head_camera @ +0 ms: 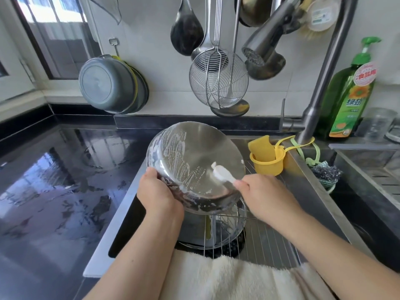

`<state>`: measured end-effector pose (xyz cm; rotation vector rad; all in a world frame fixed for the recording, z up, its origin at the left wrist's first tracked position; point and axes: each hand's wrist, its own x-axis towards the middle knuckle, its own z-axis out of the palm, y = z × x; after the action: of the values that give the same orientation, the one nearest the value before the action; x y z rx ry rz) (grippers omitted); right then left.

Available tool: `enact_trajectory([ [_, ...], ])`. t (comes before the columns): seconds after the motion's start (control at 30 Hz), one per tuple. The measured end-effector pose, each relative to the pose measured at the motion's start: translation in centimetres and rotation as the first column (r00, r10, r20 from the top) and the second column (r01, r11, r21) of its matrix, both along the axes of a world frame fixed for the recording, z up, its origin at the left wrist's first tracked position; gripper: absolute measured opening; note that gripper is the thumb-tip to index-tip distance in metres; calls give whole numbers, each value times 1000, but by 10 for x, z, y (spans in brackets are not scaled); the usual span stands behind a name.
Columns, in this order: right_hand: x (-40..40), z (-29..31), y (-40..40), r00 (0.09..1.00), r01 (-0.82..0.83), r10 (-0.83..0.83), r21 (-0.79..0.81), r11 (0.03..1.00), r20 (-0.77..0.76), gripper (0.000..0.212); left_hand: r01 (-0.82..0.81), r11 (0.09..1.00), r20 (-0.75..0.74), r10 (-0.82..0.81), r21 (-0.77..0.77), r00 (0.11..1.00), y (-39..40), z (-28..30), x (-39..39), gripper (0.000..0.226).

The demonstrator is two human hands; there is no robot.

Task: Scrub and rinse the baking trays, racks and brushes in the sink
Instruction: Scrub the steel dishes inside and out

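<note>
Head view, pan: round shiny stainless-steel pan (194,161) is held tilted over the sink (311,191), underside turned toward the camera; white suds are smeared on its left part and rim, centre and right look mostly bare metal.
Left hand: left hand (159,191) is wrapped round the pan's lower-left rim, gripping it.
Right hand: right hand (263,198) is closed round the handle of a small white-headed scrub brush (220,173); brush head is pressed to the pan's underside, right of centre.
Below pan: a wire rack (270,234) is laid across the sink w/ another steel vessel under it; whether these are cleaned can't be told.
Nearby: yellow sponge in yellow hanging cup (267,158), grey pull-out tap spout (266,43) w/ no water seen running, green dish-soap pump bottle (348,92), wet black bench (54,169), cream towel (227,278) at sink's front edge.
Progress: judged mid-scrub on this one piece, approx. partway; soap is applied, rinse not yet done.
Left to do: rinse of pan; rack and brush itself presumably remain. No baking trays are visibly finished.
</note>
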<state>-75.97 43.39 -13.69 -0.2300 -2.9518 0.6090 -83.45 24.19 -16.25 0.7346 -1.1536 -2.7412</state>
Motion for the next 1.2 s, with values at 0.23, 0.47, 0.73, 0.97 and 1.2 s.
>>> enact_trajectory([
  [0.23, 14, -2, -25, 990, -135, 134, 26, 991, 32, 51, -85, 995, -19, 86, 52, 996, -2, -2, -3, 26],
  [0.47, 21, -2, -33, 978, -202, 202, -14, 979, 53, 52, -100, 994, -16, 101, 52, 995, -3, 1, -3, 22],
  [0.73, 14, 0, -20, 993, -107, 106, 19, 994, 46, 46, -97, 992, 42, 94, 85, 995, -6, 6, 1, 17],
  [0.97, 5, 2, 2, 999, -13, 11, 36, 999, 41, 45, -118, 981, 100, 104, 153, 990, -10, 12, 2, 29],
  [1.2, 19, 1, -23, 973, -202, 205, -45, 978, 102, 44, -109, 985, 144, 89, 133, 986, -7, 14, 7, 22],
])
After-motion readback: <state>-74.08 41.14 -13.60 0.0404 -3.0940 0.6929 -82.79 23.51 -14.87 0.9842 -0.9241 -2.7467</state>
